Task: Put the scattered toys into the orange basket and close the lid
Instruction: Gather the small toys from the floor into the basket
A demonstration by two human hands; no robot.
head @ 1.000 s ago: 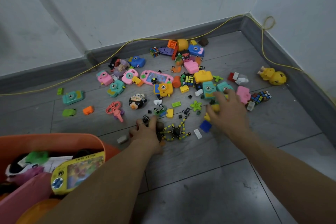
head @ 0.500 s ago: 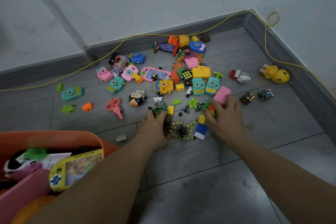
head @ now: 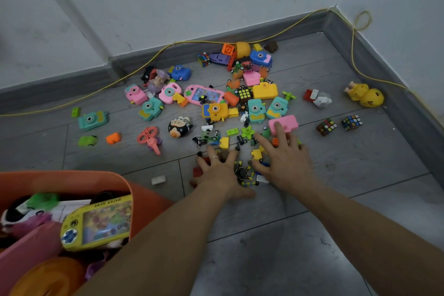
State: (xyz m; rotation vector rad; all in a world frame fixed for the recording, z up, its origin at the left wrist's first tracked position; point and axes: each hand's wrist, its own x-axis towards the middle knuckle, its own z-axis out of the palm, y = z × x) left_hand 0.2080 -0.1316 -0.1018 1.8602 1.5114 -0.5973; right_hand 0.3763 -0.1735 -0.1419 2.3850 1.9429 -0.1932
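Head view of the floor near the room's far right corner. Both hands lie palm-down, fingers spread and straight, on the near edge of the toy scatter, neither grasping anything. The left hand (head: 217,172) presses on small red bricks (head: 198,172); the right hand (head: 284,161) covers yellow bricks (head: 257,154), one fingertip touching a pink camera toy (head: 283,124). Between the hands sits a black-and-yellow spider-like toy (head: 241,173). The orange basket (head: 72,179) stands at the near left edge of the floor, already holding a yellow water-game handheld (head: 97,222) among other toys; its lid cannot be identified. Most toys remain on the floor: a pink water-game handheld (head: 204,95), teal camera toys (head: 256,110), puzzle cubes (head: 352,122) and a yellow duck figure (head: 364,95) well apart near the right skirting. Judged step: raking loose pieces together for a scoop, early in the task. Risks: flat, released grips may let small bricks slip between the fingers or skid outward on the smooth tile; the spider-like toy's thin legs may snag neighbouring pieces; the handheld propped against the basket's rim could tip out when more toys are dropped in, or obstruct closing.
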